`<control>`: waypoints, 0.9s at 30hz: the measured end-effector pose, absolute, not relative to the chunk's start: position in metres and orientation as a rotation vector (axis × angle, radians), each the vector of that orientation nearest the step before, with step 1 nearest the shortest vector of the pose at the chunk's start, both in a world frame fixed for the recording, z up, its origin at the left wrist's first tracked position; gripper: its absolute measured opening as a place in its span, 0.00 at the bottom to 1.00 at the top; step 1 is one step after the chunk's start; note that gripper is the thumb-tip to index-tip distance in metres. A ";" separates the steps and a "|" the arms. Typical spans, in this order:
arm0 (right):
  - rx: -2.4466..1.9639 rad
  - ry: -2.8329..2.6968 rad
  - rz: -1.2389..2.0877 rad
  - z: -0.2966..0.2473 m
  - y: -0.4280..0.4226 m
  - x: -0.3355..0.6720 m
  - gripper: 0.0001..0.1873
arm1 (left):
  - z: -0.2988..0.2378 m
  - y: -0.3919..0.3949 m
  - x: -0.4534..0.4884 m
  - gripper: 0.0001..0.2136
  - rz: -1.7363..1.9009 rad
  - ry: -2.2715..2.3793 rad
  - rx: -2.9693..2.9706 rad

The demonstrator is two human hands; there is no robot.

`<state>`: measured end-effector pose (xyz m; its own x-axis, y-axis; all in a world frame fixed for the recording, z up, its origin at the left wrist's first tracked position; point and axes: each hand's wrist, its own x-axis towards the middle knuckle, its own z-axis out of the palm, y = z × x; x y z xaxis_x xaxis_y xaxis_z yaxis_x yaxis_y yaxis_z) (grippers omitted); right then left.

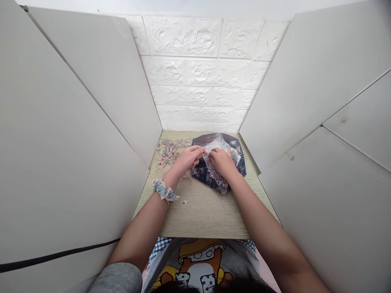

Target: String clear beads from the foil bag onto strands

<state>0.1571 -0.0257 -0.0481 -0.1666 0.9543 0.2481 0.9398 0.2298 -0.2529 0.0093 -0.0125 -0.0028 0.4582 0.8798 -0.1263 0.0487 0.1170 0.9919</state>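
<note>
Head view: left hand [188, 159] and right hand [221, 162] close together, both pinching crinkled clear plastic [213, 167] lying 12-to-6 across a navy pouch [240, 167].

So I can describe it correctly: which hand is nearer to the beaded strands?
The left hand, with the blue scrunchie at its wrist, is nearer the beaded strands; the right hand is farther away, over the navy bag.

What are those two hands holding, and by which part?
The left hand and right hand pinch a crinkled silvery plastic sheet near its middle, above a navy patterned pouch.
</note>
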 end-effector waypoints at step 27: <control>-0.891 -0.607 1.569 -0.028 -0.032 0.147 0.05 | -0.003 -0.014 0.013 0.11 0.733 1.056 1.540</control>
